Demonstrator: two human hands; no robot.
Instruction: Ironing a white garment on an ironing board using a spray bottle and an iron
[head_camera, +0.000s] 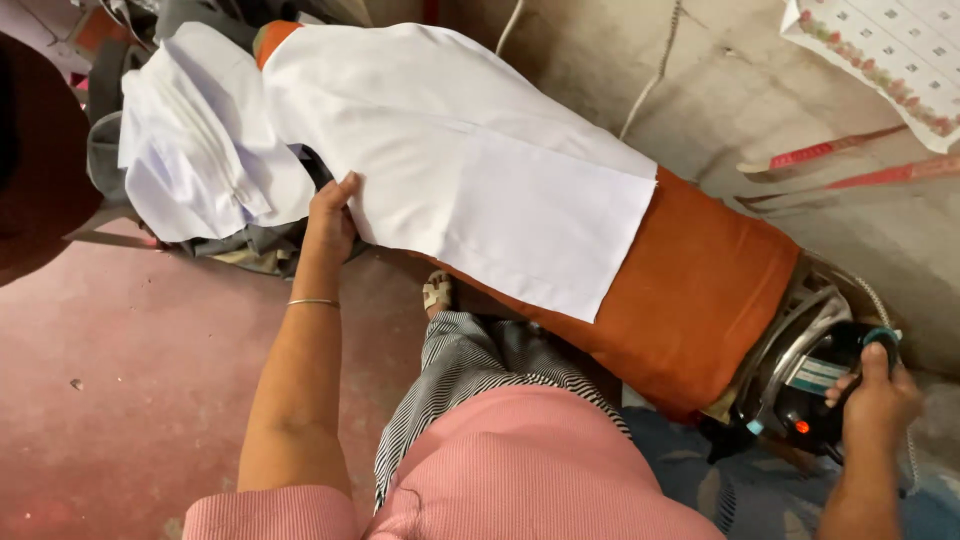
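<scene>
A white garment (470, 160) lies spread over an ironing board covered in orange cloth (700, 290). My left hand (330, 215) rests on the garment's near edge, fingers flat on the fabric. My right hand (880, 395) grips the black handle of an electric iron (800, 370) that stands at the right end of the board. A thin bangle circles my left wrist.
A pile of white and grey clothes (200, 150) sits beyond the board's left end. Behind the board is a rough concrete wall (740, 90) with a paper calendar (890, 50). The floor (150, 370) is reddish. A sandalled foot (437, 292) shows under the board.
</scene>
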